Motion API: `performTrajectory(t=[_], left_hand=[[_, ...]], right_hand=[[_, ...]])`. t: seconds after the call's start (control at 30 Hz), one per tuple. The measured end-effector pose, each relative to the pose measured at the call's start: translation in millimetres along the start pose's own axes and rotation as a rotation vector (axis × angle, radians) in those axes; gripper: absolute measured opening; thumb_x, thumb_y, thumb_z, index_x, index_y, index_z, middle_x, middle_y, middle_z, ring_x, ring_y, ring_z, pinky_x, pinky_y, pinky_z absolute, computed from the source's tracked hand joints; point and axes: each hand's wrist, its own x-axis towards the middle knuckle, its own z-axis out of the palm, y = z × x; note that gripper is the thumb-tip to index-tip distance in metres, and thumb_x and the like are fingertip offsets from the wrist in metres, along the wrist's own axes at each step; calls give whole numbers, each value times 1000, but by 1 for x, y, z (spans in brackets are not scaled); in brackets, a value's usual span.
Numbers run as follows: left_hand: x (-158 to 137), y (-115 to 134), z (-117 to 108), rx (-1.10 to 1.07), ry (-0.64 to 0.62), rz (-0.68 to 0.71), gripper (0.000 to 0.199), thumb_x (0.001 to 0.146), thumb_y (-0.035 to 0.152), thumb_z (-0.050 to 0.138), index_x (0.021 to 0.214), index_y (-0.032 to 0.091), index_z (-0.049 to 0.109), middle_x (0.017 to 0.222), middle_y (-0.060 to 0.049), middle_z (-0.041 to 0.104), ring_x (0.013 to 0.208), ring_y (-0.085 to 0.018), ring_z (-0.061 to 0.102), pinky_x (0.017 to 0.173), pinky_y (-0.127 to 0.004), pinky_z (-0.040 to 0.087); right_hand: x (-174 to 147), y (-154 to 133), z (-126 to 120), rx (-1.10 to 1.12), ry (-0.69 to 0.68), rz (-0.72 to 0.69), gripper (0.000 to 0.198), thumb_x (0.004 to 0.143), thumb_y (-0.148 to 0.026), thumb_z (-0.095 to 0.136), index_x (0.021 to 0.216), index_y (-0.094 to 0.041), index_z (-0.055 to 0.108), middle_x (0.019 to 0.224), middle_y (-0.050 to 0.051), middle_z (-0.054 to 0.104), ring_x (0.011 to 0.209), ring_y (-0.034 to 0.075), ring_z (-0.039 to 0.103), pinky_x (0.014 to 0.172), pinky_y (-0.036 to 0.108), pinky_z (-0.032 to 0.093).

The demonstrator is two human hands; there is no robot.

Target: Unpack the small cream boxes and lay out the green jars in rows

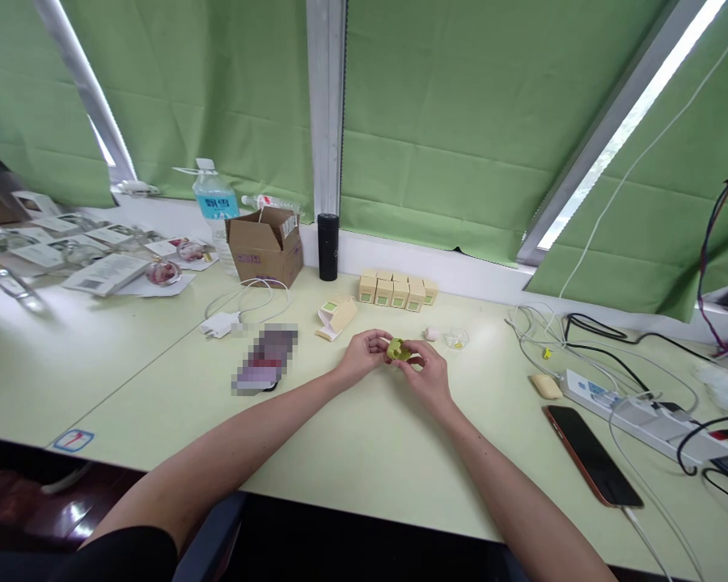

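Observation:
Between my two hands, just above the table, is a small olive-green hollow piece (pixel 398 350) with cut-out edges; its exact kind is not clear. My left hand (pixel 367 356) pinches it from the left side, and my right hand (pixel 425 372) grips its right side with thumb and fingers. Beyond my left hand lies an opened small cream carton (pixel 336 317) on its side. Past my right hand sit a small pale pink item (pixel 431 333) and a clear plastic cup-like piece (pixel 457 338) with something yellow in it.
Several closed cream boxes (pixel 394 291) stand in rows near the wall. A black bottle (pixel 328 246), a cardboard box (pixel 267 246) and a water jug (pixel 213 206) are at the back left. On the right lie a phone (pixel 594 455), a power strip (pixel 631 414) and tangled cables.

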Motion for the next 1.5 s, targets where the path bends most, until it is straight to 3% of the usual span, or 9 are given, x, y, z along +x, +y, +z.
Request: performTrajectory(t=[0.1, 0.2, 0.47, 0.67, 0.83, 1.17, 1.43, 1.5], left_hand=[[-5, 4, 2, 40, -65, 61, 55, 66, 15, 81, 118, 17, 63, 109, -9, 71, 100, -22, 70, 84, -32, 57], [-10, 10, 6, 115, -134, 104, 56, 70, 14, 78, 123, 20, 61, 119, -10, 66, 107, -23, 67, 87, -33, 56], [-8, 10, 12, 167, -93, 71, 46, 71, 14, 78, 114, 19, 63, 107, -4, 66, 93, -18, 66, 87, -32, 55], [-5, 1, 12, 161, -69, 107, 39, 79, 16, 75, 116, 19, 61, 108, -7, 67, 94, -17, 66, 86, -32, 55], [-8, 1, 13, 176, -110, 147, 41, 82, 12, 71, 120, 20, 60, 115, -8, 66, 101, -19, 66, 92, -35, 54], [-8, 4, 13, 141, -170, 136, 43, 75, 13, 79, 115, 17, 64, 112, -9, 67, 100, -20, 66, 93, -38, 53], [-7, 6, 12, 212, -153, 110, 38, 77, 14, 74, 113, 18, 64, 108, -5, 68, 96, -18, 66, 90, -34, 53], [-7, 7, 12, 250, -153, 120, 38, 76, 14, 73, 112, 19, 65, 108, -5, 69, 97, -18, 66, 91, -34, 53]], right_hand=[[1, 4, -1, -18, 5, 11, 24, 80, -34, 72, 100, -22, 74, 103, 8, 73, 91, 23, 70, 74, 38, 64], [1, 6, -2, -38, -4, 16, 22, 80, -34, 71, 99, -23, 73, 103, 8, 73, 91, 24, 70, 73, 38, 63], [2, 12, -5, 43, -65, 40, 21, 81, -32, 69, 98, -23, 73, 114, 10, 72, 103, 26, 70, 79, 39, 63], [0, 18, -7, 168, -100, 57, 28, 88, -42, 66, 105, -22, 74, 119, 13, 71, 103, 26, 69, 75, 37, 63], [-1, 19, -9, 80, -72, 90, 30, 91, -46, 62, 102, -22, 75, 122, 13, 71, 102, 26, 69, 73, 38, 62], [-2, 18, -8, -102, -34, -87, 20, 91, -37, 59, 90, -23, 75, 116, 11, 69, 101, 25, 67, 72, 39, 61], [1, 16, -7, -217, 49, -156, 18, 90, -30, 59, 81, -24, 74, 112, 10, 62, 113, 28, 59, 101, 52, 50], [0, 14, -6, -224, 34, -145, 19, 90, -28, 58, 82, -24, 74, 113, 10, 60, 113, 28, 58, 102, 51, 50]])
